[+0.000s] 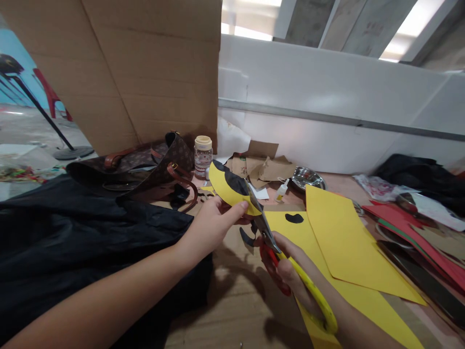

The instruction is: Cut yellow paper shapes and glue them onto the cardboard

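Note:
My left hand (221,218) pinches a curved yellow paper piece (227,191) with black paper (234,182) along its upper side. In my right hand (290,266) is a pair of scissors (308,286) with yellow and red handles, fingers wrapped round them. The metal blades reach up to the right end of the paper piece, and part of them is hidden there. A curved black scrap (247,237) shows just below the paper, beside the blades. Further right, a small black paper shape (294,218) lies on a yellow sheet (278,220).
Another yellow sheet (348,242) overlaps the first. Behind are a glue bottle (281,190), a metal bowl (308,179), a lidded jar (203,157) and brown paper scraps (276,169). A brown handbag (156,165) and dark cloth (90,232) lie left. Red sheets (414,228) lie right.

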`<action>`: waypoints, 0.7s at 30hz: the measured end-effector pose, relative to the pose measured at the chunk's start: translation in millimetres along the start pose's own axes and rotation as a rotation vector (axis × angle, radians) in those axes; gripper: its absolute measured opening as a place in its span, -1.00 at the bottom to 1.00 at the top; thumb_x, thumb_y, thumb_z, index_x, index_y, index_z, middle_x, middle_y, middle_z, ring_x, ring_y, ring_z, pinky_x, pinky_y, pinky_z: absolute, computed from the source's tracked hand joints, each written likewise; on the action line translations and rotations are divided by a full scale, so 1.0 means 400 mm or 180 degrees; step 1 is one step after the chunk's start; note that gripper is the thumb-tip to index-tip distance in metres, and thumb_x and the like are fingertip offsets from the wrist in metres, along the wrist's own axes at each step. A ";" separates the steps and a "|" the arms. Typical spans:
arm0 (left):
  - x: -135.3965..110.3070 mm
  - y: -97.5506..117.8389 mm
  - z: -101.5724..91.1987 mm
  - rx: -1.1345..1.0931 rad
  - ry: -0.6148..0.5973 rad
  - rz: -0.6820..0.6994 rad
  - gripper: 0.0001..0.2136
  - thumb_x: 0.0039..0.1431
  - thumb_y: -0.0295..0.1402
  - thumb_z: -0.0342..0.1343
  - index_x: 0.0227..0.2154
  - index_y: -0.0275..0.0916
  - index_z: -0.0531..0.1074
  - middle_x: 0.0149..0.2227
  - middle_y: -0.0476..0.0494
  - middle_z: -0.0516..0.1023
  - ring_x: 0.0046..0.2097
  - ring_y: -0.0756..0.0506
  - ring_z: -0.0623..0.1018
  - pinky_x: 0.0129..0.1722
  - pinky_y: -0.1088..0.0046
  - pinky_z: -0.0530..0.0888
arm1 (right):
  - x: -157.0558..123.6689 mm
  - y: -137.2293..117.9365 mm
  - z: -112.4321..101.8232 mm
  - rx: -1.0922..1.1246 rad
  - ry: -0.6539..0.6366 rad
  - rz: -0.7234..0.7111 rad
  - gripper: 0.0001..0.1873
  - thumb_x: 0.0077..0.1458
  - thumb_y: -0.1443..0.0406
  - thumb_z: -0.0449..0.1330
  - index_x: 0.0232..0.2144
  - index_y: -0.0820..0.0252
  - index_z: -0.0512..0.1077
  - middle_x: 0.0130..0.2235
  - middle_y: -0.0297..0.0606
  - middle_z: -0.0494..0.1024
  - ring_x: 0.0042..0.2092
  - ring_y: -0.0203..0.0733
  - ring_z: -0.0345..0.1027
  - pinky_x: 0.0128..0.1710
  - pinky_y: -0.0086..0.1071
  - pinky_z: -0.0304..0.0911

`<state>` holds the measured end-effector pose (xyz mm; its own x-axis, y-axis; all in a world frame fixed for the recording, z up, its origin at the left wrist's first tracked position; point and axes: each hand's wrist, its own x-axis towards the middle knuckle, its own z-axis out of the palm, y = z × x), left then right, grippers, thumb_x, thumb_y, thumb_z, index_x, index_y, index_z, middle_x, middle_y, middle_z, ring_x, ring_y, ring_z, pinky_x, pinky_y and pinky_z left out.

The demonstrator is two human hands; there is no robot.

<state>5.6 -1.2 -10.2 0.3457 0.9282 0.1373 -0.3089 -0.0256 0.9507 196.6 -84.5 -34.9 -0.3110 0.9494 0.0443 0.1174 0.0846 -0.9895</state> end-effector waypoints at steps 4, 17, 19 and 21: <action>0.002 0.000 0.000 0.0011 -0.0043 0.0032 -0.71 0.12 -0.18 0.35 -0.22 -0.30 0.59 -0.19 -0.18 0.72 -0.21 -0.08 0.68 -0.18 0.47 0.64 | 0.000 0.007 -0.002 0.0127 -0.0036 0.0077 -0.27 0.16 -0.30 0.12 -0.01 0.19 0.28 -0.47 -0.49 0.18 -0.56 -0.44 -0.14 -0.59 -0.45 -0.25; 0.010 0.013 -0.021 0.0371 -0.0061 0.0247 -0.76 0.19 -0.28 0.27 -0.17 -0.33 0.56 -0.15 -0.17 0.71 -0.18 -0.07 0.68 -0.19 0.50 0.64 | 0.006 0.014 0.006 0.0302 -0.0008 0.0056 -0.15 0.04 -0.38 0.11 0.09 0.09 0.37 -0.44 -0.44 0.23 -0.54 -0.39 -0.09 -0.60 -0.45 -0.13; 0.012 0.021 -0.025 0.0466 -0.0101 0.0254 -0.79 0.19 -0.29 0.27 -0.19 -0.32 0.56 -0.18 -0.15 0.72 -0.21 -0.05 0.68 -0.20 0.51 0.64 | 0.008 0.012 0.003 0.0284 -0.0040 0.0089 -0.10 0.00 -0.39 0.14 0.08 0.15 0.37 -0.46 -0.45 0.20 -0.54 -0.39 -0.10 -0.61 -0.46 -0.13; 0.013 0.027 -0.027 0.0528 -0.0117 0.0255 -0.81 0.18 -0.31 0.27 -0.20 -0.31 0.56 -0.20 -0.13 0.72 -0.23 -0.04 0.68 -0.20 0.52 0.64 | 0.010 0.012 -0.001 0.0278 -0.0053 0.0142 -0.07 -0.04 -0.40 0.17 0.07 0.18 0.36 -0.45 -0.44 0.19 -0.52 -0.38 -0.11 -0.61 -0.47 -0.16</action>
<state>-5.5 7.5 -2.1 0.3588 0.9067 0.2216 -0.1874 -0.1626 0.9687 196.1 -80.1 -39.5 -0.3229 0.9464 -0.0017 0.0490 0.0150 -0.9987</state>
